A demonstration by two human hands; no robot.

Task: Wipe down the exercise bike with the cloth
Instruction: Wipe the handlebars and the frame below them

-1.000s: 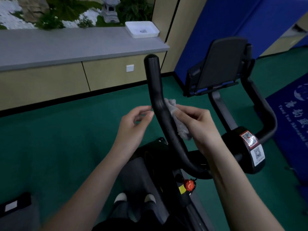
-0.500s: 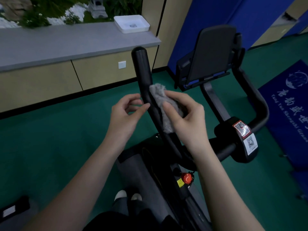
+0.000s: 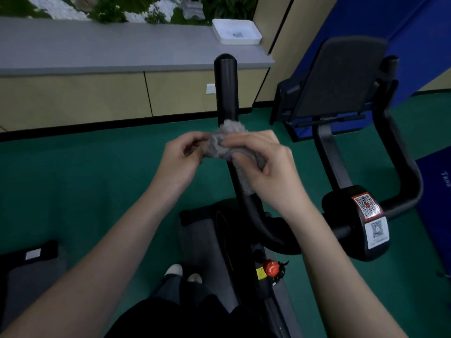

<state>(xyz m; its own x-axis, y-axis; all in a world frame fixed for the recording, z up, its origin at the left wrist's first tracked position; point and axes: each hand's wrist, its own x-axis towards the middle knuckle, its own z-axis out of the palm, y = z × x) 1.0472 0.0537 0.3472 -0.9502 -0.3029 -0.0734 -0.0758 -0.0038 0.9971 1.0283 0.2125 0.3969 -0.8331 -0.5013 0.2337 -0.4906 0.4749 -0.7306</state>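
right grip [image 3: 266, 167] clenches the grey cloth [image 3: 219, 145] wrapped on the handlebar [image 3: 225, 89]; left grip [image 3: 180, 162] seemingly pinches its edge.

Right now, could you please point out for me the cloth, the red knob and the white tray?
cloth [image 3: 229, 130]: head view, on the bunched top above the fingers.
red knob [image 3: 271, 269]: head view, on the middle of its round cap.
white tray [image 3: 241, 41]: head view, on its near wall.

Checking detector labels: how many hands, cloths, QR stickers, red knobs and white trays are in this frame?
Hands: 2, left hand, right hand
Cloths: 1, grey cloth
QR stickers: 2, red-bordered sticker, white sticker
Red knobs: 1, red knob
White trays: 1, white tray
Total: 7
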